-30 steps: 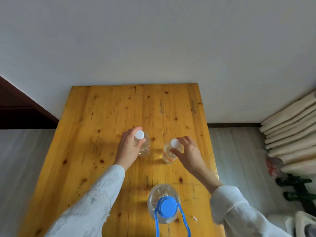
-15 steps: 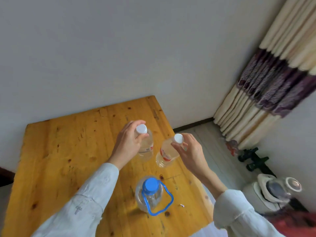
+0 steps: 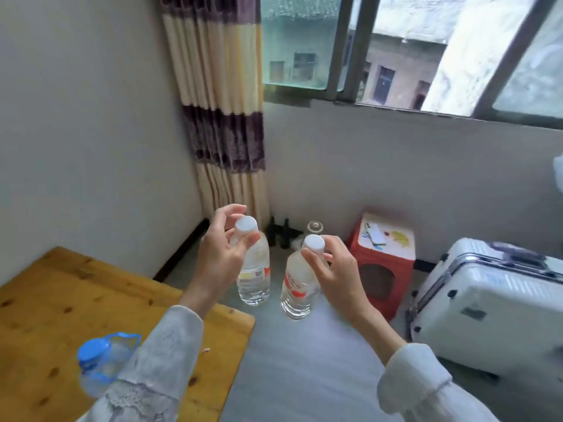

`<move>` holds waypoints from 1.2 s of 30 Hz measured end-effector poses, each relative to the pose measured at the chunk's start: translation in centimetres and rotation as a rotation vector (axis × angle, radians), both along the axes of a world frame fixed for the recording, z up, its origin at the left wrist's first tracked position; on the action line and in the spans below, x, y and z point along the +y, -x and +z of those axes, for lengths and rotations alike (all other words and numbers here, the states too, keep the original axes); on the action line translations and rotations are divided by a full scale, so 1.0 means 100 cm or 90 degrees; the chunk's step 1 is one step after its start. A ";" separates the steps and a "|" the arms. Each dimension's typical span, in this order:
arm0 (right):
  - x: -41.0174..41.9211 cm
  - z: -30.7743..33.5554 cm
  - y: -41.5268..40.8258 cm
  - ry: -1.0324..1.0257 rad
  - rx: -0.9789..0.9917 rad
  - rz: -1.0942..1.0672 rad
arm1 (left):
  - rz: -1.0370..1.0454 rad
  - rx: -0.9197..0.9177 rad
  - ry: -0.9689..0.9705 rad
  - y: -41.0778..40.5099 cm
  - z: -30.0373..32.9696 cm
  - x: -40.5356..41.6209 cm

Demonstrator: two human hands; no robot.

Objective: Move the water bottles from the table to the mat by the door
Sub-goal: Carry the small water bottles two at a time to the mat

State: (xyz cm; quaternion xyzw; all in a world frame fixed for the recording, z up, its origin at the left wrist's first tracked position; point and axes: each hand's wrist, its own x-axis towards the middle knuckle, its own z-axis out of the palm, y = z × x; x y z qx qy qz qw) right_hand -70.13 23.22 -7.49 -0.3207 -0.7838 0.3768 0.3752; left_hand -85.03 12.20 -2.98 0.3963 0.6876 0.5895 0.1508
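Note:
My left hand (image 3: pixel 217 257) grips the neck of a small clear water bottle (image 3: pixel 255 274) with a white cap, held in the air past the table's corner. My right hand (image 3: pixel 336 272) holds a second small bottle (image 3: pixel 297 287) with a red label by its neck, also above the floor. A large clear bottle with a blue cap and blue handle (image 3: pixel 102 362) stands on the wooden table (image 3: pixel 45 315) at lower left, partly behind my left sleeve. No mat or door is in view.
A red plastic stool (image 3: pixel 382 263) stands by the wall under the window. A white suitcase (image 3: pixel 487 306) stands on the right. Dark bottles (image 3: pixel 281 233) sit on the floor below a striped curtain (image 3: pixel 219 111). Grey floor (image 3: pixel 304 367) stretches ahead.
Both small bottles have been lifted off the table and carried to the right, past its edge. The view has swung right, from the table to the window wall, stool and suitcase.

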 end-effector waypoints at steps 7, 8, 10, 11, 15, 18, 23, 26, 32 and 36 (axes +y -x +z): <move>0.002 0.013 -0.222 -0.003 0.009 -0.269 | -0.355 -0.015 -0.027 -0.187 0.006 0.077; 0.001 0.015 -0.256 -0.002 0.007 -0.302 | -0.393 -0.009 -0.031 -0.218 0.007 0.085; -0.006 0.016 -0.325 -0.001 0.008 -0.365 | -0.466 0.006 -0.039 -0.284 0.006 0.096; -0.011 0.015 -0.359 0.002 0.011 -0.397 | -0.501 0.010 -0.041 -0.317 0.004 0.099; -0.035 0.012 -0.490 0.031 0.009 -0.518 | -0.618 0.004 -0.029 -0.445 -0.004 0.104; -0.060 0.005 -0.580 0.042 -0.011 -0.608 | -0.700 -0.018 -0.006 -0.538 -0.011 0.108; -0.101 -0.005 -0.707 0.049 -0.056 -0.782 | -0.838 -0.030 0.024 -0.689 -0.024 0.109; -0.118 -0.008 -0.770 0.049 -0.063 -0.874 | -0.903 -0.021 0.016 -0.773 -0.030 0.114; -0.119 -0.013 -0.892 0.060 -0.013 -1.027 | -1.031 -0.025 0.051 -0.929 -0.038 0.146; -0.094 -0.016 -0.978 0.060 -0.022 -1.098 | -1.104 -0.012 0.047 -1.031 -0.040 0.183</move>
